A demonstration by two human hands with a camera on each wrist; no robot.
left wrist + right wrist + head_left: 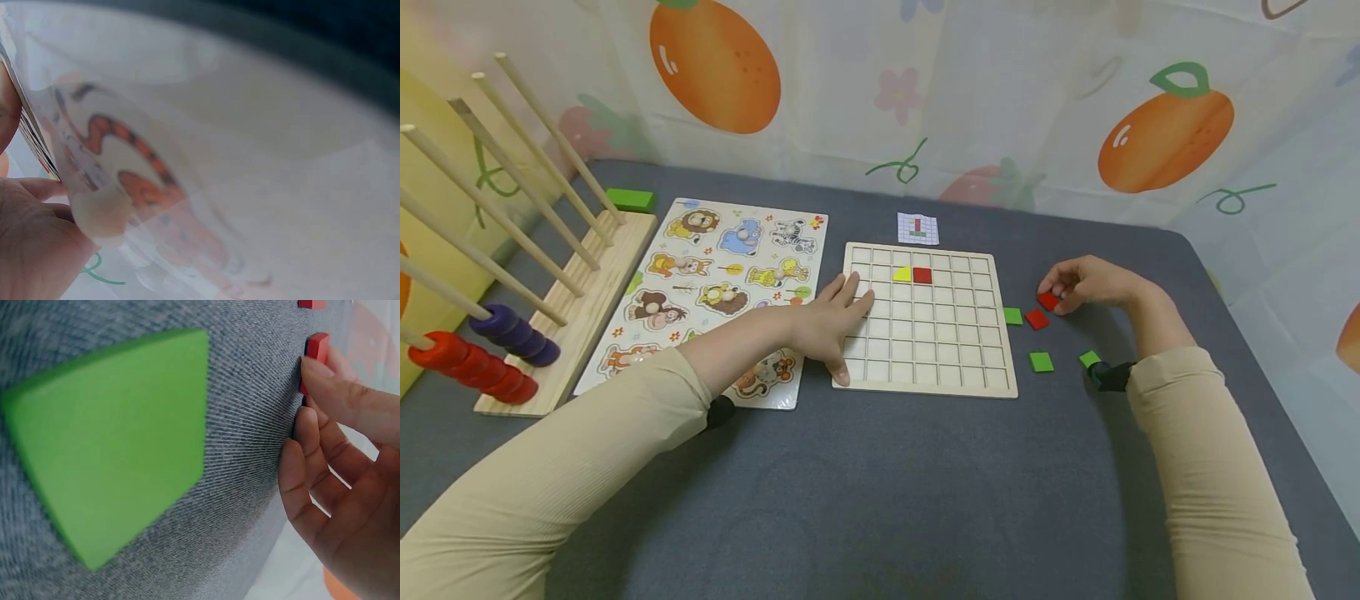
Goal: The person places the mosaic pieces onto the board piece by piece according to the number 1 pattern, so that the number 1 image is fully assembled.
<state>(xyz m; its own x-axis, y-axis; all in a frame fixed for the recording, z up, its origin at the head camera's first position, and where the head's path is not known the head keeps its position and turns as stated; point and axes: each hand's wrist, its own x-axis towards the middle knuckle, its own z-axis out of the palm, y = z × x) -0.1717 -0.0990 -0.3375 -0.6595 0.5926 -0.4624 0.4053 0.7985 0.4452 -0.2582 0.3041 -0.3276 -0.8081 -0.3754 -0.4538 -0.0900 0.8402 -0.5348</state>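
My left hand (826, 325) rests with spread fingers on the left edge of a pale wooden grid board (932, 332). One yellow tile (902, 274) and one red tile (922, 276) lie side by side in its upper cells. Right of the board, my right hand (1093, 283) pinches another red square tile (318, 347) between thumb and fingers, low over the cloth. Close by lie a loose red tile (1037, 320) and green tiles (1041, 362), one of them large in the right wrist view.
Behind the board lies a small printed pattern card (917, 228). An animal knob puzzle (700, 275) is on the left, beside a peg stand (583, 308) with red rings (471, 367) and purple rings (512, 335). A green block (630, 200) sits behind the stand.
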